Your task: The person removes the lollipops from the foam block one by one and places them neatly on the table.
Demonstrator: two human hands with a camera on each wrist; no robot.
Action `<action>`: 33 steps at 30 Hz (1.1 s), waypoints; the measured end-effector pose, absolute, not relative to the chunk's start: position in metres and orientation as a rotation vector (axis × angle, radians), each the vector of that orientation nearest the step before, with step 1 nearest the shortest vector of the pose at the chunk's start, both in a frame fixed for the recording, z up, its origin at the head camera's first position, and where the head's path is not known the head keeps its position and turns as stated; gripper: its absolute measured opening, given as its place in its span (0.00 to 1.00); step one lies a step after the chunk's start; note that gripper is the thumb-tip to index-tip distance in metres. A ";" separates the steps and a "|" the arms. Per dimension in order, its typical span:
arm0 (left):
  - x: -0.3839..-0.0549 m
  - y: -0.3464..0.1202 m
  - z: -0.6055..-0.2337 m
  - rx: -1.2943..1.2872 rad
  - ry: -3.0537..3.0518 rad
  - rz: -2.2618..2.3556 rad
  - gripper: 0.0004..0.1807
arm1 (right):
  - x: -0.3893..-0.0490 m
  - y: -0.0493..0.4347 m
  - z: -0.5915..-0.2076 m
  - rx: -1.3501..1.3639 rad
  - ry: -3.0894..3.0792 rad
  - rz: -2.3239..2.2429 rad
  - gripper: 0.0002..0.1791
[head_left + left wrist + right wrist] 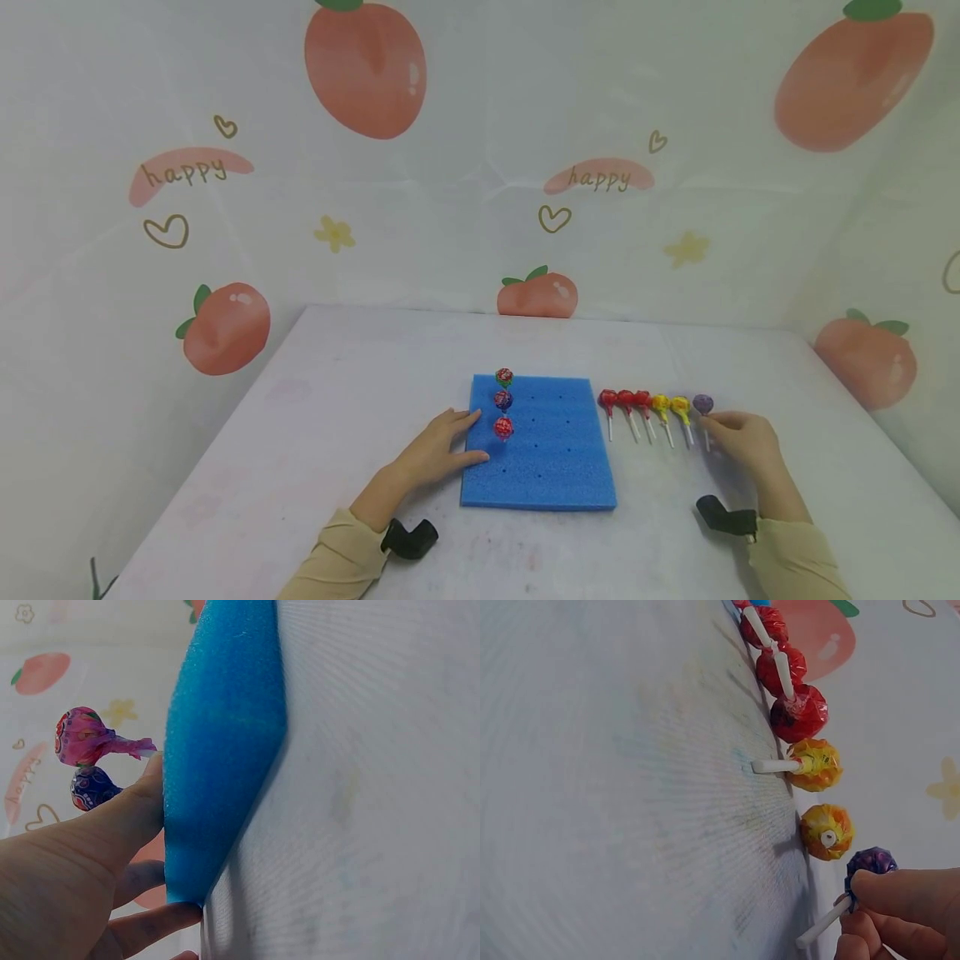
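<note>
A blue foam board (573, 483) with small holes lies on the table. Three wrapped lollipops stand upright in its left column: a red-green one (505, 378) at the back, a dark blue one (503, 400), and a pink-red one (503, 428) in front. My left hand (438, 450) rests on the board's left edge, thumb and fingers extended, thumb beside the pink-red lollipop's base in the left wrist view. At the right end of a row of lollipops, my right hand (742, 442) pinches a purple lollipop (871, 864) where stick meets wrapper.
Right of the board lie three red lollipops (626, 400) and two yellow lollipops (680, 406), sticks toward me. A black wrist device (726, 515) sits at the right sleeve, another black device (409, 539) at the left. A printed white backdrop (450, 225) stands behind the table.
</note>
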State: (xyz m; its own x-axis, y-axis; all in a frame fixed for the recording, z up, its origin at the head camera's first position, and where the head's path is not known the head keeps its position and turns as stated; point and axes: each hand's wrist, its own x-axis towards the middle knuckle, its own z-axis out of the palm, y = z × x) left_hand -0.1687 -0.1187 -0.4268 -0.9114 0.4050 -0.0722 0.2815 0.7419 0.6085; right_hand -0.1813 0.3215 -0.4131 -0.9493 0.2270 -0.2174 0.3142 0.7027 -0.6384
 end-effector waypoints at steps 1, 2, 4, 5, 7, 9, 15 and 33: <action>-0.169 -0.119 -0.427 0.547 2.742 0.910 0.39 | -0.181 0.321 -0.413 0.445 2.786 -1.075 0.30; -0.169 -0.119 -0.427 0.546 2.740 0.910 0.39 | -0.182 0.321 -0.413 0.446 2.787 -1.072 0.30; -0.169 -0.119 -0.427 0.552 2.738 0.911 0.39 | -0.182 0.321 -0.413 0.447 2.792 -1.070 0.29; -0.169 -0.119 -0.427 0.552 2.738 0.912 0.39 | -0.182 0.321 -0.413 0.448 2.794 -1.067 0.29; -0.169 -0.119 -0.427 0.554 2.737 0.915 0.39 | -0.182 0.321 -0.413 0.455 2.798 -1.063 0.29; -0.169 -0.119 -0.427 0.554 2.738 0.918 0.39 | -0.182 0.321 -0.412 0.460 2.799 -1.065 0.28; -0.169 -0.119 -0.427 0.559 2.744 0.923 0.39 | -0.182 0.319 -0.413 0.464 2.797 -1.078 0.28; -0.170 -0.119 -0.429 0.568 2.753 0.902 0.39 | -0.185 0.321 -0.418 0.472 2.794 -1.058 0.29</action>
